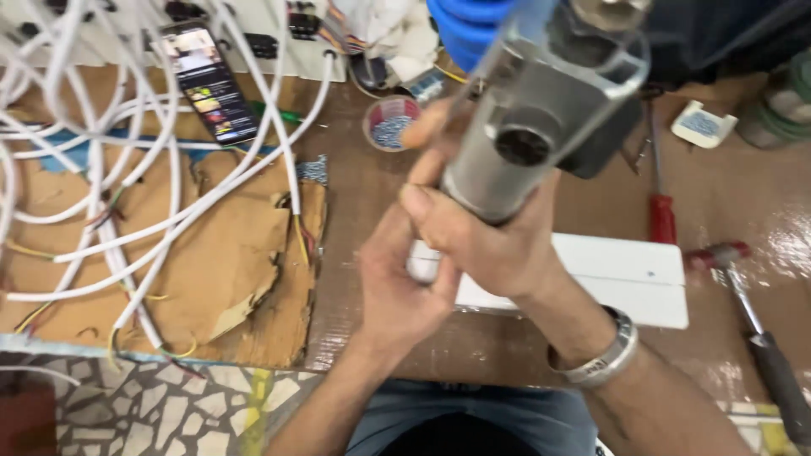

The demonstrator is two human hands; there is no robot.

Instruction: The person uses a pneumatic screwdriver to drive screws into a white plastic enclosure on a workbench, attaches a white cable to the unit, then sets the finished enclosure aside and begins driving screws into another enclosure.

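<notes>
Right hand (pixel 494 241) clamped round barrel of grey metal power tool (pixel 532 127), held upright over long white plastic strip block (pixel 621 274) on brown counter (pixel 355 219). Left hand (pixel 397 287) closed on strip's near end, steadying it. Step judged: driving/drilling at strip end, tip hidden behind hands. Next move calls for tool kept square, strip pinned flat. Red-handled screwdriver (pixel 661 211), hammer (pixel 748 304), white cables (pixel 169 169), small round tub of screws (pixel 391 122) nearby
</notes>
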